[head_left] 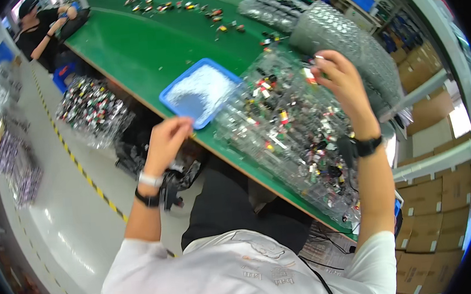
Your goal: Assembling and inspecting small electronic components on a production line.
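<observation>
A heap of clear trays (290, 137) loaded with small coloured parts sprawls along the near edge of the green bench (156, 48), and from my remote seat I see the right hand (344, 83) raised over its far side, fingers curled around what looks like a small part, too tiny for me to tell more; the left hand (167, 141) hovers at the bench edge just beside the blue tray (201, 91), fingers pinched together, and I cannot tell whether anything is in them. The blue tray holds a layer of fine white pieces and touches the heap's left side. I judge the sorting barely dented: the heap is full and a few loose parts (180, 7) lie scattered far up the bench. Beyond the heap rests a grey roll of bubble wrap (343, 39). On the floor to the left sits a clear bag (91, 108) of similar parts, another person (43, 29) works at the bench's far end, and cardboard boxes (433, 198) stack up on the right
</observation>
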`<state>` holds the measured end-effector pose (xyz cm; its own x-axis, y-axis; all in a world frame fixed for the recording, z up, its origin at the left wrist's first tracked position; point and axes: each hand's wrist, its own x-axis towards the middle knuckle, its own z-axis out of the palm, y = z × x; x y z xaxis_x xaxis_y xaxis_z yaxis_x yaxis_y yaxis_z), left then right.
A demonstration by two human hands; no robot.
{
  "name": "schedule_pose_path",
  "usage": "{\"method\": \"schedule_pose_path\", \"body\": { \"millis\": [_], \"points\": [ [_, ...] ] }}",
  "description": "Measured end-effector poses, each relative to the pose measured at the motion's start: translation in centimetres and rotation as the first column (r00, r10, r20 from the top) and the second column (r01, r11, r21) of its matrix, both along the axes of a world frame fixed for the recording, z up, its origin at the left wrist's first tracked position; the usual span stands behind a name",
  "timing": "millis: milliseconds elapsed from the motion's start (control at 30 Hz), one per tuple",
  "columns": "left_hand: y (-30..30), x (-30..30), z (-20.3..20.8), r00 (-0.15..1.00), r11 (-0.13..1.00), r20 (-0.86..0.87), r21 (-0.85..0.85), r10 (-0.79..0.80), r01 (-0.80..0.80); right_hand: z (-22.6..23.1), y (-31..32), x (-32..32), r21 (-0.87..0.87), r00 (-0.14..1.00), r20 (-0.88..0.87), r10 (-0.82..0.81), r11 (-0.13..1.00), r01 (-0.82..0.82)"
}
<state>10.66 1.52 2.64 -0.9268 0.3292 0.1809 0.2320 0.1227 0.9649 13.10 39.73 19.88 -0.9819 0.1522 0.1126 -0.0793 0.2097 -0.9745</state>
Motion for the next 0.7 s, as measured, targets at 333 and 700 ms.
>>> {"method": "schedule_pose_path", "body": {
  "millis": [333, 700],
  "points": [
    [2.2, -12.1, -2.6, 0.803, 0.782, -0.585, -0.552, -0.115, -0.29, -2.0, -0.3, 12.0, -0.045, 0.992, 0.083, -0.093, 0.994, 0.097],
    [4.7, -14.1, -3.5, 0.784, 0.657, -0.596, -0.663, -0.171, -0.36, -2.3, -0.3, 17.5, -0.024, 0.963, 0.141, -0.23, 0.972, 0.235]
  ]
}}
